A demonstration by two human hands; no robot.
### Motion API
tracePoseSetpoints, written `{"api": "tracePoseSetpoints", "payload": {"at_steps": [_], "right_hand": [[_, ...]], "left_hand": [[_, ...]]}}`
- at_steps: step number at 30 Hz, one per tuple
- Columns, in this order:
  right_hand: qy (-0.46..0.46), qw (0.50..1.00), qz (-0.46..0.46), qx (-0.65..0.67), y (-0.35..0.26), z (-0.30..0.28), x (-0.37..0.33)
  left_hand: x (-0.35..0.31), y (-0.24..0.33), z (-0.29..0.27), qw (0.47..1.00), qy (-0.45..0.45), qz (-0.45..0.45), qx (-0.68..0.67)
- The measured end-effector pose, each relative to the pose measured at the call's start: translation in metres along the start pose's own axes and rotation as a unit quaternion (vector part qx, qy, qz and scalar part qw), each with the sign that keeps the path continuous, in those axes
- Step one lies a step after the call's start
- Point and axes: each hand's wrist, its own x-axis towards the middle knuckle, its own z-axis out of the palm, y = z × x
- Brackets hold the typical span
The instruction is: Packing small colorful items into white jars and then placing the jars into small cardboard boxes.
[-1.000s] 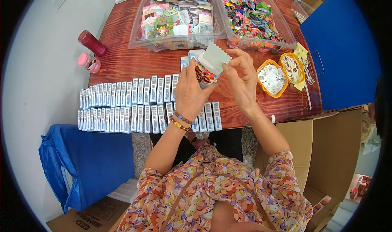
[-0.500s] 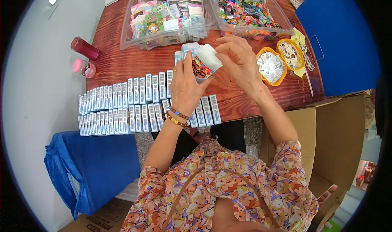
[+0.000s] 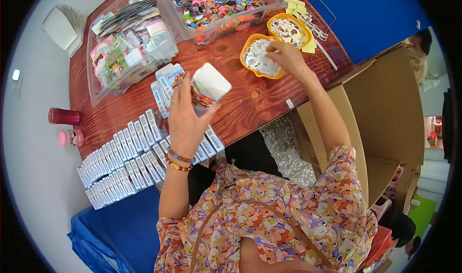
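Head view, nearest first: which textures?

Loose, creased floral blouse (image 3: 269, 205) along the lower edge, then beaded bracelets (image 3: 180, 162), round and brown, on the left wrist.

And the grip of the left hand (image 3: 185, 116)?

Clamped on a small card box (image 3: 202, 99), thumb to one side, fingers to the other. Tilted above the table (image 3: 240, 104), with a smooth white flap (image 3: 212, 83) standing open and a multicoloured side below.

Beside that?

On reddish, knotted wood, two rows of slim boxes (image 3: 144, 128), upright and tightly packed; just past the hand, a few blue-and-white cartons (image 3: 166, 83).

Any labels?

Barcodes and blue print on the slim ends, too small to read.

And the right hand (image 3: 290, 61)?

Over thin white pieces (image 3: 257, 56) in an orange basket (image 3: 262, 75), well apart from the held box. Fingertips bent close together; impossible to tell whether pinching a piece.

Farthest?

Two clear plastic bins (image 3: 90, 88), one of flat, glossy cards (image 3: 130, 44), one of tangled, bright trinkets (image 3: 216, 3).
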Motion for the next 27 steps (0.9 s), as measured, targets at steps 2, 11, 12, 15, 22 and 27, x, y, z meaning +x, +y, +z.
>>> {"api": "tracePoseSetpoints", "payload": {"at_steps": [2, 11, 12, 15, 22, 27], "right_hand": [[-0.012, 0.999, 0.009, -0.041, 0.013, 0.009, 0.005], [-0.051, 0.998, -0.018, -0.027, 0.021, 0.002, 0.020], [-0.039, 0.999, -0.017, -0.017, 0.019, -0.002, 0.019], [-0.077, 0.972, 0.056, 0.216, 0.029, -0.008, 0.021], [-0.051, 0.952, 0.040, 0.301, 0.041, -0.004, 0.020], [-0.033, 0.941, 0.020, 0.336, 0.021, -0.009, 0.014]], "left_hand": [[0.003, 0.011, 0.007, 0.999, -0.025, 0.028, -0.021], [0.003, 0.004, 0.013, 0.999, -0.039, 0.032, -0.001], [0.004, 0.004, 0.014, 0.999, -0.040, 0.036, 0.008], [0.009, 0.004, 0.015, 0.998, -0.046, 0.034, 0.013], [0.012, -0.001, 0.023, 0.997, -0.059, 0.036, 0.019], [0.015, -0.002, 0.032, 0.997, -0.063, 0.052, 0.018]]}}
